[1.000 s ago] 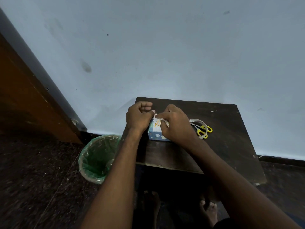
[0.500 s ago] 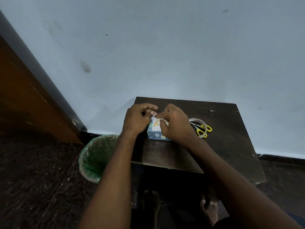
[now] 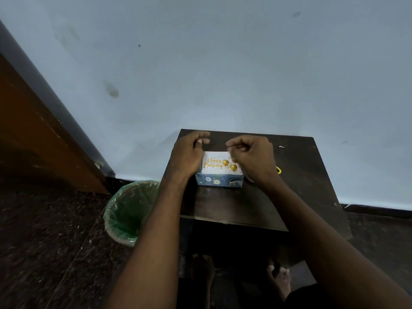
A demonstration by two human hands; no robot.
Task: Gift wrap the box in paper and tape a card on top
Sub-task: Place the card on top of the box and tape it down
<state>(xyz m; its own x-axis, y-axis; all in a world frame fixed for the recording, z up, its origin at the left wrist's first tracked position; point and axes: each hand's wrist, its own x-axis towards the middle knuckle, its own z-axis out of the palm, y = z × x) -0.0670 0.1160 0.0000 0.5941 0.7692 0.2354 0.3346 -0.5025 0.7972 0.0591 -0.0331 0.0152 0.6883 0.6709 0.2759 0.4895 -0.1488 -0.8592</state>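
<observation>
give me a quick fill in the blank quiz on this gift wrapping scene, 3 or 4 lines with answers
1. The card on the wrapped box reads Happy ____.
2. The balloons printed on the card are ____ in colour.
3. The bin on the floor, on the left hand side of the table, has a ____ liner.
4. The right hand hides most of the scissors, whose visible handle is ____.

Missing words: Birthday; gold; green; yellow

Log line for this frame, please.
stage: card taping | box: wrapped, on table | card: on top | left hand, right hand: curled above
</observation>
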